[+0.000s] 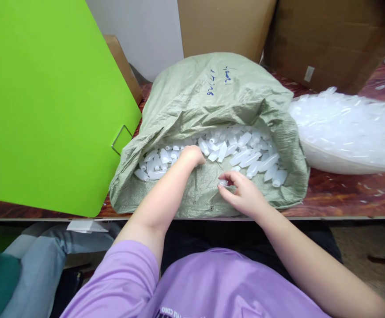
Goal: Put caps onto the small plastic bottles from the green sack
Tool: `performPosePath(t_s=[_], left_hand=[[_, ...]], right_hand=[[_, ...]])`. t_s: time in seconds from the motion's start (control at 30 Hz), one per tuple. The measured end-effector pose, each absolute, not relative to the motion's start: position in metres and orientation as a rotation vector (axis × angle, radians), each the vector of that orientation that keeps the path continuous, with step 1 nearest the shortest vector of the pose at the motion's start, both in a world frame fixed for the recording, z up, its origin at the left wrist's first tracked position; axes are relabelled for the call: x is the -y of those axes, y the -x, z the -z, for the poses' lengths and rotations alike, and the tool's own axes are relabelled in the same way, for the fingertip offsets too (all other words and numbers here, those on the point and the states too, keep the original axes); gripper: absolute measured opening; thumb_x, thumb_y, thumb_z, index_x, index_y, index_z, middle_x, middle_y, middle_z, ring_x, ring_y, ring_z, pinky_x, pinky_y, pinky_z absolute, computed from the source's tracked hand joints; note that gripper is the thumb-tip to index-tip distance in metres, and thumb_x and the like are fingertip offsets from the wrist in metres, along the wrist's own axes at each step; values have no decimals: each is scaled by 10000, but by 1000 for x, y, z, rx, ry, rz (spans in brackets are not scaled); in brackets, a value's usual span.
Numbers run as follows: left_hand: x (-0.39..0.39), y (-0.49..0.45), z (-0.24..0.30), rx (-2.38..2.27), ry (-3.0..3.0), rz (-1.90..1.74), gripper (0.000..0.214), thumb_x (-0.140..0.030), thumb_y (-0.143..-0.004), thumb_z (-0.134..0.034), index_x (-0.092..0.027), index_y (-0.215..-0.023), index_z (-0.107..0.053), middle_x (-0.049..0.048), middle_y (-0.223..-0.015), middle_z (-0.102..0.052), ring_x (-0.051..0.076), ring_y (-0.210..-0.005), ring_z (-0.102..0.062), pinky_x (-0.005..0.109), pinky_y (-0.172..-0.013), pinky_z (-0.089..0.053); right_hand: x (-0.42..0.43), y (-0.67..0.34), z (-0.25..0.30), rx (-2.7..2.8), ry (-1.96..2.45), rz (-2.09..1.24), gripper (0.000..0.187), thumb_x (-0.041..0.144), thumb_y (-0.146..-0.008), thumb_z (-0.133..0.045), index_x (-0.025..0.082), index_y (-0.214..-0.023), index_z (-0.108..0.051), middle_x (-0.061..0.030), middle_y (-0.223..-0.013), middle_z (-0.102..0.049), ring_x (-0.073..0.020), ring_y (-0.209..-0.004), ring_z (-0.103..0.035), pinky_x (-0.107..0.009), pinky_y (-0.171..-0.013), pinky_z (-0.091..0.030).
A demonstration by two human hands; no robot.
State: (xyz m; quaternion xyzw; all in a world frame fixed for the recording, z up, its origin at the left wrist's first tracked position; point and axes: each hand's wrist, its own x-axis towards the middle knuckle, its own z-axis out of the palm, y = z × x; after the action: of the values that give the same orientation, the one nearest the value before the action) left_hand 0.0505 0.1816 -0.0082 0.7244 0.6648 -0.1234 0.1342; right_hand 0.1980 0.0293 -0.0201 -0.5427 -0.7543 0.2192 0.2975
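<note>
Dozens of small translucent white pcs (245, 159), plastic-looking, many w/ short round necks, heaped loose inside pale-green woven sack (186, 99). Lying on its side on reddish-brown table (338, 196), mouth toward near edge, lower flap spread out in front of heap.

R hand (242, 191) over that flap, just short of heap, palm inward; pinching single pc (223, 182) btwn thumb & fingertips, too covered by fingers to make out in full. L hand (192, 155) a bit farther in, at near edge of heap, back of hand up, fingers curled down & mostly hidden; can't tell whether gripping anything. Hands near each other, not touching.

Blue handwriting (218, 81) on upper side of sack. Just beside sack on R, clear plastic bag (348, 132), bulging w/ whitish contents, too indistinct to name. On L, big bright-green board (47, 106), w/ metal wire loop (121, 138) at edge nearest sack. Behind, tan cardboard (225, 26), plus darker brown box (325, 39) w/ small white label (309, 73).

Below table edge, purple top (212, 282) on person at work. Far L, another person's leg in lt-blue denim (47, 265), next to teal item (0, 282), kind unclear.
</note>
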Motion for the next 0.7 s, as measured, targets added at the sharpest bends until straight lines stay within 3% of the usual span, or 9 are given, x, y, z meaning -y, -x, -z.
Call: performPosePath(t_s=[0.13,0.33,0.5,0.6,0.7], left_hand=[[-151,-34,6,-1830,-2230,320,534,-301,-626,-630,-142,-1126,-530,172,-1152,-551,271,-982,-576,320,-798,-462],[-92,-7,14,-1515,-2487,166,381,-157,-703,-489,-180,-1082,-517,94,-1121,-519,215,-1015,-524,301,-863,-424],[-67,-6,25,-1673,-2688,103,353,-122,-715,-486,-62,-1056,-554,183,-1247,-443,310,-1205,-353,412,-1002,-287],[-61,-13,27,-1838,-2689,162,268,-143,-735,-494,-48,-965,-591,196,-1156,-492,327,-1088,-433,437,-915,-341],[-56,-17,28,-1899,-2696,173,215,-133,-751,-477,-55,-917,-589,185,-1022,-536,306,-961,-487,420,-824,-379]], right_hand=[[-17,-206,24,1931,1402,-687,207,326,-806,-501,179,-947,-540,-59,-890,-592,-163,-795,-564,-243,-590,-437],[-14,-210,34,1853,1400,-801,240,349,-813,-509,181,-981,-543,-63,-918,-583,-154,-803,-576,-229,-578,-451],[-19,-202,42,1838,1393,-817,244,358,-806,-525,185,-977,-548,-55,-900,-589,-155,-800,-578,-252,-638,-470],[-19,-198,46,1863,1387,-823,240,357,-809,-524,189,-978,-549,-55,-890,-590,-157,-785,-579,-247,-598,-467],[-18,-197,49,1868,1383,-801,243,353,-819,-516,185,-992,-550,-60,-898,-593,-158,-785,-582,-278,-662,-488]])
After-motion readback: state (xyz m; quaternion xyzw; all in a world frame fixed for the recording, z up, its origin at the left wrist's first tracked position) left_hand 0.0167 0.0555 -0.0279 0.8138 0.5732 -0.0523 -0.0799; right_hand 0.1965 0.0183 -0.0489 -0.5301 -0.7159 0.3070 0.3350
